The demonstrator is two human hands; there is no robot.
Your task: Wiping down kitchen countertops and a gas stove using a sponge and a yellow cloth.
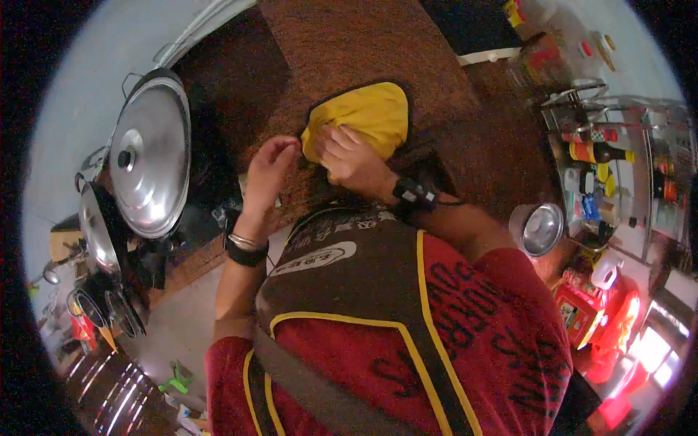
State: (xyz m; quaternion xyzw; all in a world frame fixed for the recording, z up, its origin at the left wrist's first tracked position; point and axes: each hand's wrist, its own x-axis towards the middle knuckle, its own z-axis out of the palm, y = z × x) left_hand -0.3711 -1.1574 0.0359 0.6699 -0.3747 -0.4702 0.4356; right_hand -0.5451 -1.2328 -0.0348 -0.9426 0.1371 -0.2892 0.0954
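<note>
A yellow cloth piece [381,109] with a dark edge lies over a brown, rough-looking surface [349,43] in front of me. My right hand [346,152] is on its near left part, fingers curled into the fabric, with creases spreading from them. Close by on the left, my left hand [272,163] has its thumb and forefinger together at the cloth's left edge; whether they pinch it is unclear. A black device is strapped to my right wrist, while my left wrist has a metal bangle and a black band. A brown apron [332,283] with yellow trim covers my front.
Left, a large metal lid [150,158] with a black knob covers a wide pan, beside a second lidded pan [101,229]. On the right are a metal bowl [541,229], a wire rack [649,163] with bottles, and a red box [581,310]. Several jars stand at upper right.
</note>
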